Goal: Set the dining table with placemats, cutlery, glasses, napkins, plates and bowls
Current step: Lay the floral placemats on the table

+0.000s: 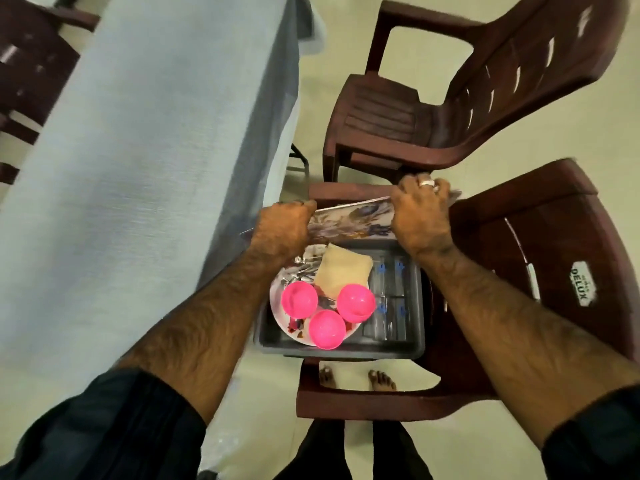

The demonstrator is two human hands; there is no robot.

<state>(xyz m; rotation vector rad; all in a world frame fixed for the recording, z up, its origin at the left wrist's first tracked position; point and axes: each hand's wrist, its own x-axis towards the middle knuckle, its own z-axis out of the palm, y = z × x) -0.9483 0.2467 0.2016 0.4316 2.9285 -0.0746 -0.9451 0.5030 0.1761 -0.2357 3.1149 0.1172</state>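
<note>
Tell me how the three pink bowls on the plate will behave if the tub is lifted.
The pink bowls look like thin plastic, so probably light. They sit loose on the plate over cutlery, so they may slide or tip. Breakage seems unlikely.

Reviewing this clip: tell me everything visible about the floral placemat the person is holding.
The placemat is a thin, flat, stiff-looking sheet printed with purple-blue flowers and some yellow on a pale ground. It is tilted, far edge raised, above the far end of the grey tub on the brown chair. The left hand grips its left end, the right hand its right; both cover its ends.
</note>
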